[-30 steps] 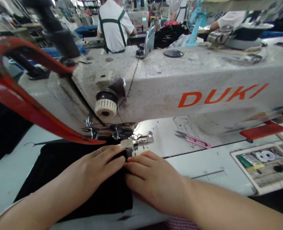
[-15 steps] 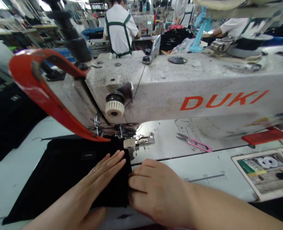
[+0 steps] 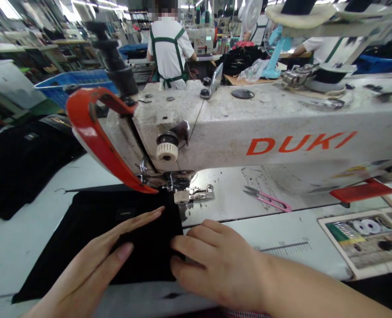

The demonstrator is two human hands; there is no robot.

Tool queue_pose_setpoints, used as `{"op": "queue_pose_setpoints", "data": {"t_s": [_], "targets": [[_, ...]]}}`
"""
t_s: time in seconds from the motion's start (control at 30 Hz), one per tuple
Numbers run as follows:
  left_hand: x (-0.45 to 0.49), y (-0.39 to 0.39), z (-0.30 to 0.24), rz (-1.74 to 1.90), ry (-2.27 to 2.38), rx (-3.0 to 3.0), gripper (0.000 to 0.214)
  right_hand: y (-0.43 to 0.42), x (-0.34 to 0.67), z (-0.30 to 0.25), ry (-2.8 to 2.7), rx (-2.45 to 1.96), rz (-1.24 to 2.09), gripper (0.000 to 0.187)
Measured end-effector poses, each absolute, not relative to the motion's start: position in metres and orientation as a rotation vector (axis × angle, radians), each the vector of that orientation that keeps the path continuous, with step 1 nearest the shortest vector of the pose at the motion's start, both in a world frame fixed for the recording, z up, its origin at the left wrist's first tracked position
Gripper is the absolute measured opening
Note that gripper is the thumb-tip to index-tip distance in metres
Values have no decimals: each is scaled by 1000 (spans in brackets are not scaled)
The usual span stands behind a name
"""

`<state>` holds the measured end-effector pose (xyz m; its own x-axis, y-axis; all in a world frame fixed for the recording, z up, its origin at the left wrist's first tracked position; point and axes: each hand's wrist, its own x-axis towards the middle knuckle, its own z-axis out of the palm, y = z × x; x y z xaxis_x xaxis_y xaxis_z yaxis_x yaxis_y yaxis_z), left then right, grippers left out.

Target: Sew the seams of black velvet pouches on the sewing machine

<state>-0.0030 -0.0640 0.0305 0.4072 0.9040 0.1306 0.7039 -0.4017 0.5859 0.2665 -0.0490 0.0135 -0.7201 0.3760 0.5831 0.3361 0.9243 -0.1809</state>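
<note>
A piece of black fabric [image 3: 93, 229] with a small black label lies flat on the machine bed, its right edge under the presser foot [image 3: 181, 194] of a white sewing machine [image 3: 265, 132]. My left hand [image 3: 96, 260] rests flat on the fabric, fingers stretched toward the foot. My right hand [image 3: 215, 260] sits at the fabric's right edge, fingers curled and pressing on that edge; I cannot make out whether they pinch it.
Pink thread snips [image 3: 268, 199] lie on the bed right of the needle. A tray [image 3: 364, 240] with bobbins sits at the right. A red guard [image 3: 96, 137] arcs over the left. More black fabric [image 3: 20, 163] is piled at far left. A person [image 3: 171, 48] works behind.
My left hand has slid back toward me and turned more on its side. My right hand has shifted slightly left onto the fabric edge. The view has tilted upward.
</note>
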Motion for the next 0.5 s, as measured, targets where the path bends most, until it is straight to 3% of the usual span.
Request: {"op": "queue_pose_setpoints", "data": {"t_s": [0.23,0.5], "targets": [[4,-63,27,172,1090,2758,67,-48,266,6,-2542,-395,210,13],[32,-63,27,158,1162,2888,83,-48,264,3,-2552,-361,205,10]]}}
